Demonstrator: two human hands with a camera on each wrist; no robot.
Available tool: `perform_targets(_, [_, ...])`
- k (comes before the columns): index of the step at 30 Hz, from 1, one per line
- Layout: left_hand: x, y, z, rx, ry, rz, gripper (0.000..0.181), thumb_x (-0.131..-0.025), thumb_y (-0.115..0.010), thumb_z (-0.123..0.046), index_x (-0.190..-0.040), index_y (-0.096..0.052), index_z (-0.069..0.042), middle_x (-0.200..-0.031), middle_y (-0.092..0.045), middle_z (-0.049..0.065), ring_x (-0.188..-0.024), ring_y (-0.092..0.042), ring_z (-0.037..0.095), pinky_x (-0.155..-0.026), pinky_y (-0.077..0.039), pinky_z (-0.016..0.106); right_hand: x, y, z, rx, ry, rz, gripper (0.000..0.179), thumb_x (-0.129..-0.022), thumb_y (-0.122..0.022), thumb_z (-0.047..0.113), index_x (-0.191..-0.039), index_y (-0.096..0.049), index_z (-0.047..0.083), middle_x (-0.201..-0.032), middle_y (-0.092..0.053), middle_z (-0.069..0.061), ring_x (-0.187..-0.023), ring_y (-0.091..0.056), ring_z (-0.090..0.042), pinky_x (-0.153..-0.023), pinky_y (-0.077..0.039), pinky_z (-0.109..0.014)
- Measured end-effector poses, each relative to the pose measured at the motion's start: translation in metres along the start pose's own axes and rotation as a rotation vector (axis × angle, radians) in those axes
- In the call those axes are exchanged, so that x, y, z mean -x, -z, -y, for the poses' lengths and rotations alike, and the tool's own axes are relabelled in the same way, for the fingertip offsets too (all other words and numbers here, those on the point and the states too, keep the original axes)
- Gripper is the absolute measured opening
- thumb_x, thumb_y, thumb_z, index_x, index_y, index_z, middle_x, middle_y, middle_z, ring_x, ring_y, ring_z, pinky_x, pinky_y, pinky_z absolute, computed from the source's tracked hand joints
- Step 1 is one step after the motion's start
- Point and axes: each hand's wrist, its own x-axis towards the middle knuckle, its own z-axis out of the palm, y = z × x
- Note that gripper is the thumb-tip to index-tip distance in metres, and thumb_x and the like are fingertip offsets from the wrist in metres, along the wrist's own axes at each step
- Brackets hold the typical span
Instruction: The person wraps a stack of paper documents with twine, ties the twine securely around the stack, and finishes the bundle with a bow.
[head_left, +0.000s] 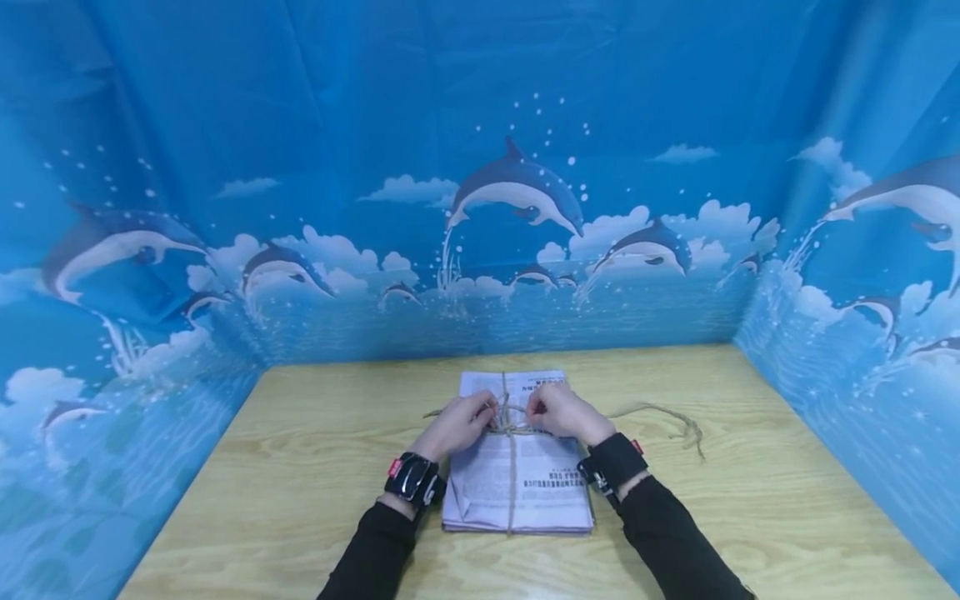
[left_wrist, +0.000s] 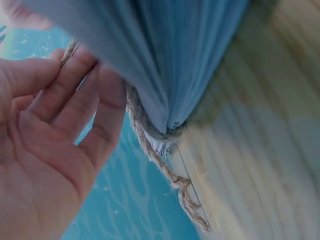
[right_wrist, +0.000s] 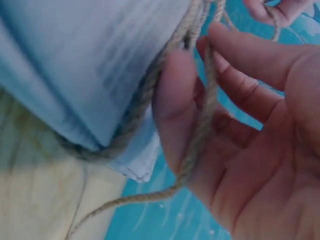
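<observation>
A stack of folded newspapers [head_left: 491, 492] lies on the table, bound crosswise with brown twine [head_left: 512, 479] that meets at a knot near its middle. My left hand [head_left: 462, 423] pinches a strand of twine left of the knot, thumb against index finger in the left wrist view. On the other side, my right hand [head_left: 566, 412] pinches twine between thumb and index finger. Its loose strand [right_wrist: 192, 152] runs down over the fingers in the right wrist view. A knotted twine end [left_wrist: 180, 182] hangs beside the papers' edge in the left wrist view.
The wood-grain table [head_left: 315, 467] carries the stack near its middle. A free twine tail [head_left: 678, 421] trails over the tabletop to the right, and a short end [head_left: 432, 413] sticks out on the left. A blue dolphin-print curtain [head_left: 480, 275] encloses the back and both sides.
</observation>
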Motion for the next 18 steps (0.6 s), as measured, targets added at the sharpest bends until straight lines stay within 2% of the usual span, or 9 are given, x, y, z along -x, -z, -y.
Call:
perform_targets(3, [0.000,0.000,-0.001,-0.004,-0.006,0.010,0.018,-0.103,-0.049,-0.020,-0.102,-0.064,-0.012,-0.085,-0.067,-0.001,-0.070,-0.057,0.008,-0.066,-0.048,0.025,-0.002,0.001,0.002,-0.004,-0.053,0.048,0.010,-0.090,-0.068,0.011,-0.080,-0.068,0.011,-0.065,-0.059,0.000,-0.047,-0.053,-0.013,-0.047,-0.045,-0.026])
perform_targets(8, [0.000,0.000,0.000,-0.023,-0.034,0.003,0.018,-0.103,-0.050,-0.021,-0.100,-0.065,-0.012,-0.083,-0.066,-0.001,-0.068,-0.056,0.007,-0.064,-0.047,0.024,-0.013,0.003,0.008,0.087,-0.019,0.047,0.008,-0.087,-0.071,0.010,-0.081,-0.067,0.012,-0.074,-0.061,0.001,-0.062,-0.052,-0.015,-0.062,-0.044,-0.030])
perform_targets(10, [0.000,-0.001,0.001,-0.028,-0.046,0.000,0.018,-0.103,-0.050,-0.020,-0.101,-0.066,-0.011,-0.084,-0.067,0.000,-0.069,-0.056,0.007,-0.066,-0.047,0.024,-0.017,0.002,0.009,0.134,-0.019,0.047,0.007,-0.085,-0.073,0.011,-0.087,-0.067,0.011,-0.081,-0.063,-0.001,-0.069,-0.053,-0.016,-0.069,-0.044,-0.032])
perform_targets(14, [0.000,-0.002,0.001,-0.032,-0.060,-0.007,0.018,-0.103,-0.050,-0.019,-0.101,-0.066,-0.011,-0.084,-0.068,0.002,-0.070,-0.056,0.006,-0.067,-0.047,0.024,-0.023,0.000,0.009,0.175,-0.054,0.080,0.022,-0.083,-0.076,0.013,-0.102,-0.065,0.010,-0.093,-0.067,-0.007,-0.078,-0.058,-0.020,-0.075,-0.047,-0.036])
perform_targets(16, [0.000,-0.001,0.000,-0.028,-0.060,-0.009,0.018,-0.103,-0.050,-0.020,-0.101,-0.066,-0.011,-0.083,-0.067,0.003,-0.068,-0.055,0.006,-0.066,-0.046,0.024,-0.026,-0.002,0.009,0.162,-0.050,0.113,0.019,-0.084,-0.075,0.013,-0.100,-0.066,0.009,-0.094,-0.067,-0.008,-0.080,-0.059,-0.021,-0.076,-0.048,-0.036])
perform_targets(18, [0.001,-0.001,0.000,-0.025,-0.063,-0.008,0.017,-0.102,-0.051,-0.019,-0.100,-0.066,-0.011,-0.082,-0.066,0.003,-0.067,-0.054,0.006,-0.064,-0.046,0.023,-0.028,-0.003,0.007,0.154,-0.027,0.143,0.011,-0.085,-0.074,0.013,-0.092,-0.067,0.010,-0.089,-0.065,-0.005,-0.078,-0.057,-0.018,-0.073,-0.047,-0.033])
